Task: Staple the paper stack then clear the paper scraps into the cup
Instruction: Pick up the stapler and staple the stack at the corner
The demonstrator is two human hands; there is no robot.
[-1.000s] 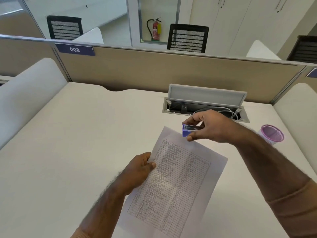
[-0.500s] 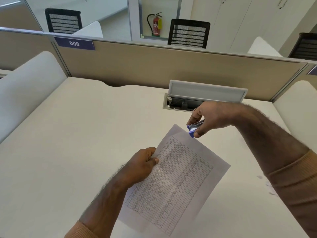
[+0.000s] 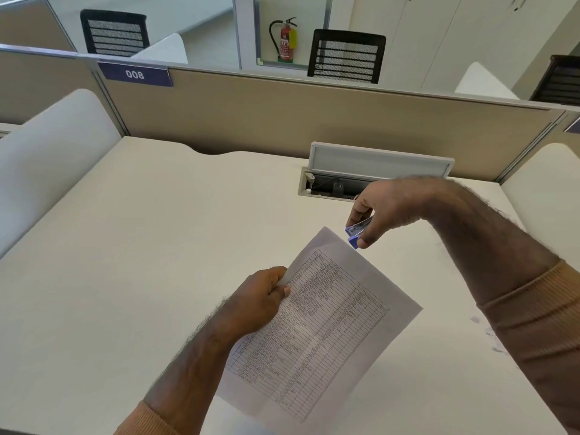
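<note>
A white paper stack [image 3: 323, 324] printed with a table is held tilted above the desk. My left hand [image 3: 263, 296] pinches its left edge. My right hand [image 3: 383, 211] grips a small blue stapler [image 3: 357, 233] whose jaws sit at the stack's top right corner. A few small paper scraps [image 3: 489, 332] lie on the desk at the right, partly behind my right sleeve. The cup is hidden from view.
A white desk [image 3: 157, 262] is bounded by a beige partition [image 3: 282, 114] at the back and white side panels [image 3: 47, 158]. An open cable box with a raised lid [image 3: 376, 164] sits in the desk behind my right hand.
My right hand has turned the stapler and brought it onto the stack's top right corner. My right arm now covers the purple cup seen earlier. The left hand holds the paper as before.
</note>
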